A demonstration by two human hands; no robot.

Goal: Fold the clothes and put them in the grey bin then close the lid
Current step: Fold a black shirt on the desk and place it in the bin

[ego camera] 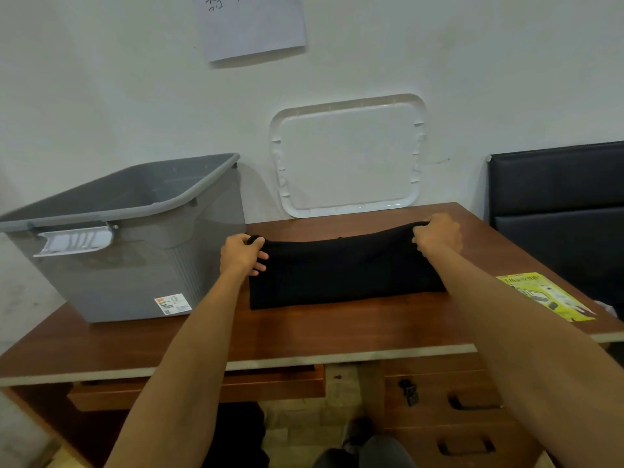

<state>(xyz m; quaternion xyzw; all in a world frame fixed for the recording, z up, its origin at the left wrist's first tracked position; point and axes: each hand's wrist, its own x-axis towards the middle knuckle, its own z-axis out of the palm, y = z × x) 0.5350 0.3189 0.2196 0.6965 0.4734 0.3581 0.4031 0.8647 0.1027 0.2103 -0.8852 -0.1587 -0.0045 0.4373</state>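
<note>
- We see two bare forearms reaching in from the bottom edge, over the near rim of the wooden desk (304, 329); elbows and everything behind them are cut off.
- The left hand (241, 253) grips the left top corner of the black garment (341, 278), its fingers curled round the cloth with some fingertips showing below the bunched edge.
- The right hand (437, 236) pinches the right top corner, knuckles towards us. Its fingertips are buried in the fabric.
- The garment hangs stretched between both hands, its upper edge lifted and its lower edge resting on the desk at mid-table. It is so dark that we cannot make out its folds, seams or kind.
- The grey bin (135, 258) stands open on the desk's left part, just beside the left hand. Its near wall hides the floor, so we cannot tell what lies inside.
- A white latch (76, 243) sits on the bin's near side, with a label (172, 304) lower down whose print is too small to read.
- The white lid (347, 157) leans upright against the wall behind the garment, its foot on the desk.
- A yellow leaflet (547, 297) lies near the right forearm, partly covered by it.
- A paper sheet (253, 25) on the wall is cut off at the top, and its writing is unreadable.
- Under the desk, dark shapes stay indistinct.
</note>
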